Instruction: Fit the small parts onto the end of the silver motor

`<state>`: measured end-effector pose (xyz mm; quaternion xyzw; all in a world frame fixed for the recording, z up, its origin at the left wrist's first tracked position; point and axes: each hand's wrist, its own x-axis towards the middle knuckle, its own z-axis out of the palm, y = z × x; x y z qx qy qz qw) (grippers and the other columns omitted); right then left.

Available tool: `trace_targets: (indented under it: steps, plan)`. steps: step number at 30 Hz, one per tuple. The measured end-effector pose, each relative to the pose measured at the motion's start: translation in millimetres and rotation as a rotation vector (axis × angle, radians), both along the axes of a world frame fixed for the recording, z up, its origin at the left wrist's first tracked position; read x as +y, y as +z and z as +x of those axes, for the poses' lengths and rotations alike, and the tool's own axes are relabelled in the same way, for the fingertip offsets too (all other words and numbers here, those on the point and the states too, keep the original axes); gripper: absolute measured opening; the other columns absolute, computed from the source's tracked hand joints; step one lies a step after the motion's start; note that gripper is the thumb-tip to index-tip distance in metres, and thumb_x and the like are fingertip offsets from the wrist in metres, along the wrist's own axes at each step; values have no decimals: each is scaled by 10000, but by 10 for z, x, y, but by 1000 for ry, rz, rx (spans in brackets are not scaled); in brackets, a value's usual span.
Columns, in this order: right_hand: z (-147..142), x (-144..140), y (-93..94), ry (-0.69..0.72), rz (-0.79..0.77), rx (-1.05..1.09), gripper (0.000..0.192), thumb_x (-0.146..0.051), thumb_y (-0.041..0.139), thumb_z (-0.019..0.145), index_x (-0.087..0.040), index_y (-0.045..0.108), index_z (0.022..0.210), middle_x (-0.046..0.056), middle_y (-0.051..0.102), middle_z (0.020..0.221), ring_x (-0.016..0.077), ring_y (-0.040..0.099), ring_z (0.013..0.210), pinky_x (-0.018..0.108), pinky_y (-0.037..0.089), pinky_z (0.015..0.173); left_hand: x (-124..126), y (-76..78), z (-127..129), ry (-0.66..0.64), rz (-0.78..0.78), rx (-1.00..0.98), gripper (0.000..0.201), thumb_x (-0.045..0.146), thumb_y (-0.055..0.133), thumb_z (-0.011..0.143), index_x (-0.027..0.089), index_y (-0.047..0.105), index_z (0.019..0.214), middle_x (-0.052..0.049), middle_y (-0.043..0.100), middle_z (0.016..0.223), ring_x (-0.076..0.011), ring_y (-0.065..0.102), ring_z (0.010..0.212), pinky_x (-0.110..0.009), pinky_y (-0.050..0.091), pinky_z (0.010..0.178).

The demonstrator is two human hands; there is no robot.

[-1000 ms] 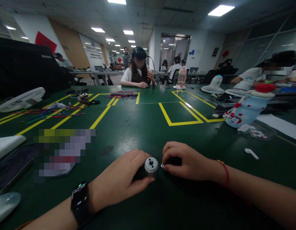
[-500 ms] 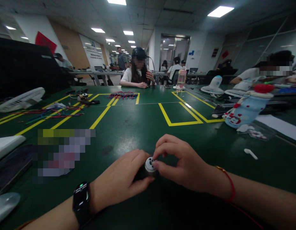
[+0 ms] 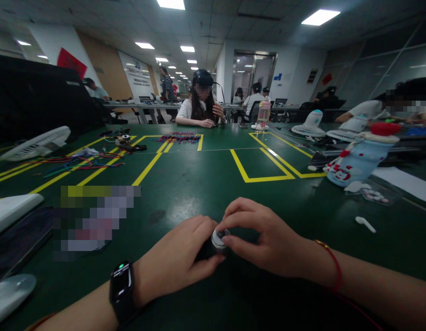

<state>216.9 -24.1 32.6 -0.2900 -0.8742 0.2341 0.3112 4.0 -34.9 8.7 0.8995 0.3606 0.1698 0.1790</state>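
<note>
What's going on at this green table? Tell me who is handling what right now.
A person seated at the dark green table grips a small dark cylindrical part with a round silver end cap in the left hand, which rests on the tabletop. The right hand has its fingers pinched at that silver cap. A white earbud lies off to the right, and other people sit at the far side.

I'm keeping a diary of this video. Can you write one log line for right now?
left hand: grips small metal cylinder | right hand: fingertips on its cap | surface: green table
</note>
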Motion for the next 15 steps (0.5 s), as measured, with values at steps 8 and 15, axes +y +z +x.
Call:
trace_targets:
  steps: [8, 15]
  plan:
    - [263, 264, -147, -194, -228, 211, 175, -317, 598, 855, -178, 670, 933, 43, 647, 909, 155, 584, 811, 288, 462, 707, 23, 11, 30, 4, -47, -13, 190, 231, 600, 853, 214, 516, 1024, -32, 595, 1003, -214, 553, 887, -359, 442, 778]
    - [466, 663, -437, -475, -429, 414, 270, -383, 568, 840, -126, 653, 855, 27, 615, 740, 114, 527, 614, 262, 428, 572, 48, -19, 39, 5, -58, -14, 215, 264, 593, 877, 233, 502, 1070, -26, 586, 1038, -209, 550, 908, -358, 446, 802]
